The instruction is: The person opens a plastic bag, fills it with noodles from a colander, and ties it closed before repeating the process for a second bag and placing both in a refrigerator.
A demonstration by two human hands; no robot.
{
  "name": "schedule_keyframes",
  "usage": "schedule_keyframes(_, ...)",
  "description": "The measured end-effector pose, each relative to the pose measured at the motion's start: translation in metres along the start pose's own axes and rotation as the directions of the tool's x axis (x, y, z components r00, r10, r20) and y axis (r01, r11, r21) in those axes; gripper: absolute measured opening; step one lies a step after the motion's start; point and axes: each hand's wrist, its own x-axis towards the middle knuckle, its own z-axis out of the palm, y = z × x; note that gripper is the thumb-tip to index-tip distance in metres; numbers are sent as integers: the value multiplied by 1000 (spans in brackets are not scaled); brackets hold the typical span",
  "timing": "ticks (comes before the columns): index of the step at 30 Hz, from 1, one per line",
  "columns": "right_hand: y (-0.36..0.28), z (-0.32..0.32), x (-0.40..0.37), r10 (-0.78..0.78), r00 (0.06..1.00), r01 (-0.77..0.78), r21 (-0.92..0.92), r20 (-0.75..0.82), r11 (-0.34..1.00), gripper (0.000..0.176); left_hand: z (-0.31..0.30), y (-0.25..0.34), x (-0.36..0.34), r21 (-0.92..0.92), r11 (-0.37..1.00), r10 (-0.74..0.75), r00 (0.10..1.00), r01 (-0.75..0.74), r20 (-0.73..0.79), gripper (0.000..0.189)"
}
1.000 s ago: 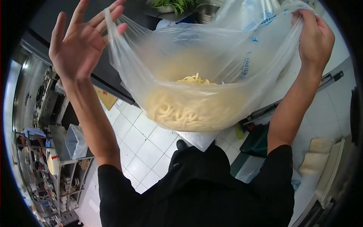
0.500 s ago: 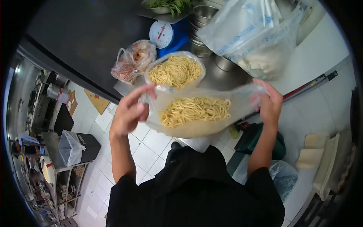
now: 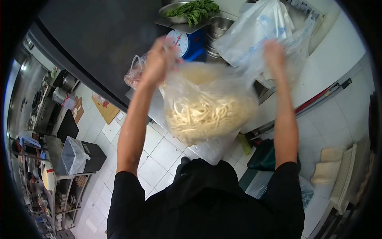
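A clear plastic bag of yellow noodles [image 3: 207, 115] hangs by its upper corners between my two raised hands. My left hand [image 3: 161, 59] is closed on the bag's left corner, in front of the scale. On the right, my right hand [image 3: 274, 53] grips the other corner, blurred by motion. The noodles lie in the bag's lower part. Behind it, a second batch of noodles [image 3: 199, 73] is mostly hidden by the plastic.
A blue scale [image 3: 195, 46] has leafy greens [image 3: 195, 11] in a bowl above it. Stacked metal bowls [image 3: 220, 26], white plastic bags [image 3: 254, 34] and a bag of reddish food [image 3: 134, 74] stand around. A lined bin [image 3: 91, 155] is at left.
Both hands have risen and moved forward, lifting the bag's opening. The bag has gone from stretched wide to hanging, with the noodles now in its bottom, partly covering the noodles behind.
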Motion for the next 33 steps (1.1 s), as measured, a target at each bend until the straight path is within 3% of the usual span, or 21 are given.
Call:
schedule_keyframes(1, 41, 39, -28, -161, 955, 223, -245, 250, 944, 23, 2, -36, -1, -44, 984, -167, 979, 173, 121, 41)
schedule_keyframes(2, 32, 45, -55, 205, 881, -177, -105, 427, 979, 21, 2, -58, -7, -139, 960, -224, 966, 241, 131, 45)
schedule_keyframes(3, 13, 31, -73, 382, 800, -453, 47, 463, 890, 23, -4, -63, -16, -210, 941, -236, 959, 266, 156, 46)
schedule_keyframes(4, -3, 17, -83, 513, 673, -684, 182, 533, 707, 25, -13, -56, -20, -231, 940, -220, 964, 250, 146, 46)
schedule_keyframes(5, -4, 10, -90, 522, 664, -692, 173, 536, 701, 25, -21, -50, -31, -254, 931, -235, 963, 262, 133, 45)
schedule_keyframes(7, -9, -1, -99, 431, 761, -648, 547, 484, 530, 32, -34, -30, -47, -389, 896, -156, 972, 214, 177, 47)
schedule_keyframes(9, -38, -20, -100, 410, 789, -614, 574, 457, 542, 29, -36, -13, -66, -432, 881, -102, 970, 191, 220, 49)
schedule_keyframes(12, -66, -45, -91, 376, 827, -563, 603, 418, 565, 25, -35, 6, -96, -283, 950, -65, 970, 133, 236, 57)
schedule_keyframes(14, -83, -62, -82, 365, 842, -539, 612, 397, 579, 22, -38, 23, -109, -416, 907, 45, 969, 63, 244, 63)
schedule_keyframes(17, -111, -97, -67, 177, 958, -280, 612, 224, 740, 18, -34, 56, -120, -458, 889, 168, 947, -26, 272, 70)
schedule_keyframes(20, -130, -138, -50, 107, 994, -110, 526, 37, 843, 20, -40, 96, -119, -461, 875, 333, 876, -149, 349, 78)
schedule_keyframes(23, -126, -149, -20, 85, 996, -60, 585, -14, 809, 25, -37, 119, -104, -430, 861, 435, 830, -271, 348, 82)
schedule_keyframes(26, -103, -122, -29, 92, 995, -101, 507, 42, 856, 35, -21, 97, -78, -335, 913, 326, 913, -235, 247, 71)
schedule_keyframes(28, -44, -82, -69, 16, 974, -126, 487, 224, 864, 44, -26, 30, -61, -219, 973, 126, 968, -78, 218, 51)
schedule_keyframes(29, -30, -72, -86, 192, 852, -413, 401, 487, 817, 47, -27, -15, -61, -30, 993, -103, 974, 111, 200, 44)
schedule_keyframes(30, -22, -71, -105, 346, 630, -657, 239, 695, 715, 49, -28, -43, -62, 157, 940, -327, 934, 304, 147, 37)
schedule_keyframes(31, -17, -75, -115, 354, 626, -664, 237, 695, 709, 49, -30, -41, -64, 162, 937, -333, 930, 309, 153, 37)
schedule_keyframes(33, -6, -86, -118, 271, 557, -816, 458, 785, 352, 48, -33, -21, -62, -89, 935, -334, 936, 344, 108, 33)
